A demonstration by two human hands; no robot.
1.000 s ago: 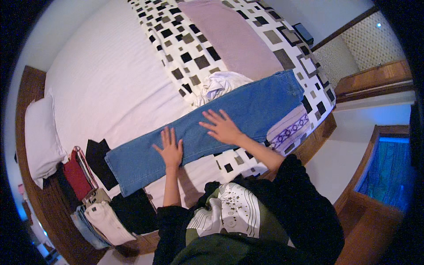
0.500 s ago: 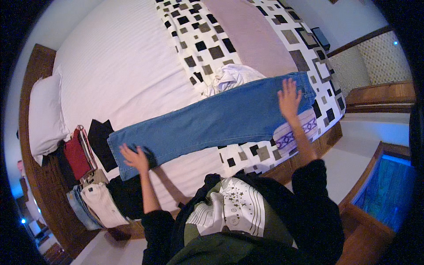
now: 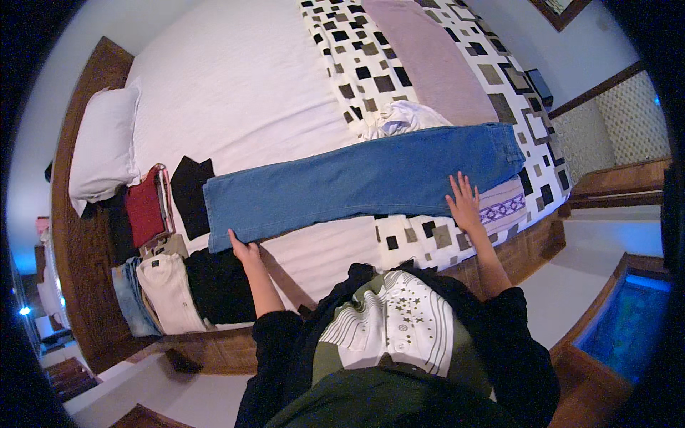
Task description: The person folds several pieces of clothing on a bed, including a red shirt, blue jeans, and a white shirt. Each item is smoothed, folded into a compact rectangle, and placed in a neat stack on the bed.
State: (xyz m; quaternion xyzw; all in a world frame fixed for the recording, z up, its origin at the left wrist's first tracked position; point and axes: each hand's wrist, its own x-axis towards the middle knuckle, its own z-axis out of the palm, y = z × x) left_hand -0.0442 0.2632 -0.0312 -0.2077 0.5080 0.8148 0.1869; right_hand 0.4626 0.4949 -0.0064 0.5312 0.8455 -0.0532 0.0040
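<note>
A wide bed (image 3: 228,107) fills most of the view, its far side cut off by the upper rim; the white sheet is faintly striped. A checkered cover (image 3: 367,68), white with black and taupe squares, crosses it beside a mauve band (image 3: 435,64). Along the left runs a wooden headboard (image 3: 75,274); at lower right, a blue-lit pane (image 3: 628,321) is too dim to read. Blue jeans (image 3: 357,178) lie full length across the bed's near part, waistband to the right, partly covering a lilac patterned cloth (image 3: 503,203) and a crumpled white cloth (image 3: 408,118). Next come a white pillow (image 3: 107,146) and folded garments (image 3: 168,292), overlapping so some are hard to tell apart. The right hand (image 3: 465,205) rests unclenched, fingers spread, near the jeans' hip. The left hand (image 3: 247,251) meets the hem end; its fingers are partly hidden, so I cannot tell whether it grips.
</note>
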